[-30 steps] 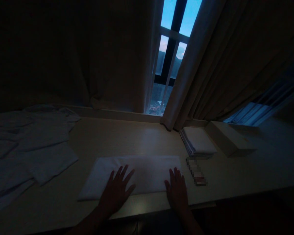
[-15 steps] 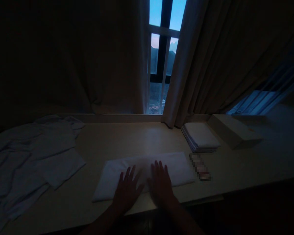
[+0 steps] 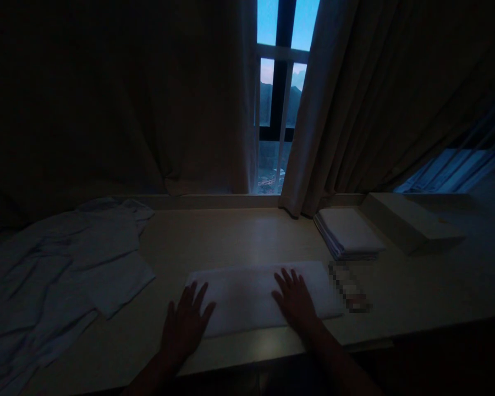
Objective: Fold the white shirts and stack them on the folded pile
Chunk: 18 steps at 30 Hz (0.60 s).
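Note:
A folded white cloth [image 3: 243,300] lies flat as a long strip near the front edge of the table [image 3: 214,234]. On its left end rests my left hand [image 3: 186,322], fingers spread. My right hand [image 3: 293,297] lies flat toward the cloth's right part, its fingers apart too. Neither hand grasps anything. The dim light hides the finer detail of the cloth, and whether it is a towel or a garment I cannot tell.
Loose, crumpled white cloth [image 3: 78,264] covers the table's left side. At the back right sits a stack of folded cloths [image 3: 350,231] beside a pale box [image 3: 416,225]. A pixelated item [image 3: 350,289] lies in front of the stack. Curtains [image 3: 305,137] hang behind, around a window [image 3: 272,110].
My hands have moved apart across the cloth, the left one to its left end, the right one rightward. The cloth looks smoother. The view has shifted slightly left.

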Motion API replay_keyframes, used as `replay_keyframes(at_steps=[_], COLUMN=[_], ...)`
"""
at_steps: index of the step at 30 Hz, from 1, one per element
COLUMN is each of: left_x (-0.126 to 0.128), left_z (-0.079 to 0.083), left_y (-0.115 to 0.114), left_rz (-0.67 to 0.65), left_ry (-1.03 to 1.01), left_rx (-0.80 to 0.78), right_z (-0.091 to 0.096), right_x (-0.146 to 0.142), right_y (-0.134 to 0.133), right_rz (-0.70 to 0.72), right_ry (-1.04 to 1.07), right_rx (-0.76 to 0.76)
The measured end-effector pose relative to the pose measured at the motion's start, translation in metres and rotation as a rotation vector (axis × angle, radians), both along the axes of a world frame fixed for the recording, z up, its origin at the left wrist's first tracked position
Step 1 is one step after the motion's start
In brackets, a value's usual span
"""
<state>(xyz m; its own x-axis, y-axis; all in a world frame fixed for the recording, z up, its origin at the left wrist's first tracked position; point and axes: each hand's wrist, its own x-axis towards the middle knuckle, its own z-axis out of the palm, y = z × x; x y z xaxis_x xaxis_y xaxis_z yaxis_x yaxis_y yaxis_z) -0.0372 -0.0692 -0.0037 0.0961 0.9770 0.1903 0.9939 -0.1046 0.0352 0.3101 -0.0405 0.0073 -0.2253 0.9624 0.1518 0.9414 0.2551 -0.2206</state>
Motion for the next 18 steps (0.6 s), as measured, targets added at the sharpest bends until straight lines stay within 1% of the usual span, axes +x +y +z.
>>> replay_keyframes(at_steps=[2,4,6,9,12,15,18], left_x=[-0.024,-0.037,-0.039,-0.035,-0.034,-0.035,-0.037], left_z=[0.000,0.000,0.001,0.002,0.001,0.000,0.006], left_y=[-0.003,-0.005,-0.008,-0.011,-0.009,0.004,0.039], left_rz=[0.009,-0.023,-0.052,-0.106,-0.061,0.010,0.095], left_ry=[-0.008,-0.014,-0.020,-0.034,-0.053,-0.073,-0.141], left_rx=[-0.028,-0.032,-0.016,-0.031,-0.062,-0.085,-0.082], right_z=[-0.002,-0.004,-0.005,-0.005,-0.005,-0.003,-0.001], right_x=[0.019,0.028,0.031,0.029,0.027,0.026,0.026], right_y=[0.003,0.005,0.005,0.005,0.004,0.004,0.005], right_rz=[-0.049,-0.079,-0.095,-0.103,-0.102,-0.113,-0.126], right_ry=[-0.041,-0.071,-0.087,-0.099,-0.102,-0.088,-0.068], right_rx=[-0.007,-0.013,-0.008,0.008,0.020,0.012,0.005])
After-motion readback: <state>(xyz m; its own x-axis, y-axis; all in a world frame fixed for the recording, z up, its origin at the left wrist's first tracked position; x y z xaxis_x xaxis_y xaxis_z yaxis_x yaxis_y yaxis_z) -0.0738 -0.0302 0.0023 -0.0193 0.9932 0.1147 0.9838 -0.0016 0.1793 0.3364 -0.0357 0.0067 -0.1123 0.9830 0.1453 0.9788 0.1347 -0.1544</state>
